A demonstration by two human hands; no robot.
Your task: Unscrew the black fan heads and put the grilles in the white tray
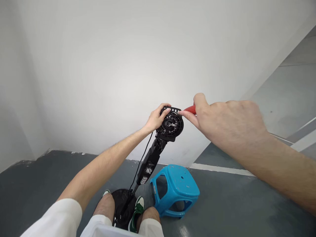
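A black standing fan point(149, 161) without its blades or front grille rises in front of me, its motor housing point(170, 126) facing up toward me with a metal shaft at the centre. My left hand point(157, 118) grips the upper left rim of that housing, thumb on the front and fingers behind. In my right hand point(222, 118) is a red-handled screwdriver point(189, 110), held from the right. Its tip points at the upper right part of the housing; whether it sits in a screw cannot be made out.
A blue plastic stool point(182, 181) stands right of the fan. The fan's round black base point(120, 220) rests on the grey floor point(234, 200) between my feet. A black cord point(142, 154) hangs beside the pole. Behind everything is a white wall point(111, 65).
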